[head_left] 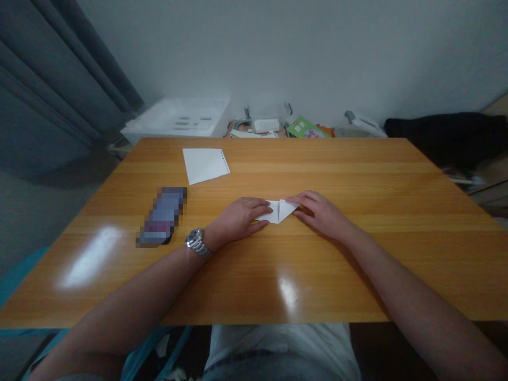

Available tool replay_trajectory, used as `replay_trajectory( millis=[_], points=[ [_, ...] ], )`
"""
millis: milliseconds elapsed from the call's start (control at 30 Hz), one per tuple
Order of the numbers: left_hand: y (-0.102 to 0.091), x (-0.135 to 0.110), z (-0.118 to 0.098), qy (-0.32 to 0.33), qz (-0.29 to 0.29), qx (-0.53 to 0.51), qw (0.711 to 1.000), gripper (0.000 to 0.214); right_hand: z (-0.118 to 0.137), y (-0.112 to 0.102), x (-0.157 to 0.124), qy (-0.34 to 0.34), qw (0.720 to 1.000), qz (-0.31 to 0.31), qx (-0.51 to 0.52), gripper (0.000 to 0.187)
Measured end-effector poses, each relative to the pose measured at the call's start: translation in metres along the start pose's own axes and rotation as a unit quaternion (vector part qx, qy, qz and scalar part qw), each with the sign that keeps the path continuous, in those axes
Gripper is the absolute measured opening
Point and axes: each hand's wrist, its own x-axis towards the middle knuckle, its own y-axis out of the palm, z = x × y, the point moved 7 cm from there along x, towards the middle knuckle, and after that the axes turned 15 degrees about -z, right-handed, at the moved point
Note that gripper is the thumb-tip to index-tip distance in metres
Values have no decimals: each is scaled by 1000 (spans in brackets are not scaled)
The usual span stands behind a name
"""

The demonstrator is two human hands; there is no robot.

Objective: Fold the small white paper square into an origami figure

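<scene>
Small folded paper (pixel 278 211) lies flat near the middle of the tabletop (pixel 357 174), btw the two hands, w/ a centre crease running front to back and its right end coming to a point. Left hand (pixel 240 218) lies palm down on the paper's left part, fingers (pixel 257 203) stretched out nearly flat and together, gripping nothing, just pressing. Right hand (pixel 322 211) is loosely curled, index tip on the pointed right corner, thumb by the lower edge; can't tell if it pinches that corner or only pins it. Handling, as a judgement: v. light, thin, no stiffness except along creases, so it'll prob. slide on the glossy tabletop unless one hand pins it; not brittle, but creases stay & it tears if tugged. Best hold prob. a light pinch at a corner or folded edge, other hand flat on the body; hard to lift off the wood w/o a nail under an edge. Writing: none readable. The paper is blank white; the loose sheet (pixel 205 165) farther back-left is blank too, w/ a row of small holes along its right edge. Wristwatch (pixel 196 242) on the left wrist, metal band, no brand legible. Pixelated patch (pixel 162 216) left of the hands hides whatever's under it. Green booklet (pixel 304 128) beyond the far edge has print, too small to read
</scene>
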Motion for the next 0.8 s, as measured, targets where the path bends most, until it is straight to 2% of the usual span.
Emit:
replay_trajectory(
  millis=[200,400,667,800],
  points=[
    [1,-1,1,0,-1,-7,1000,31,-1,0,0,0,1000,-9,4,30],
    [1,-1,1,-2,7,-2,1000,32,-2,1,-1,16,1000,-8,3,37],
    [-1,0,0,-3,-8,4,1000,30,3,-5,2,24,998,-33,38,22],
    [-3,3,-1,-12,-10,13,1000,32,5,-7,2,27,998,-27,58,22]
  ],
)
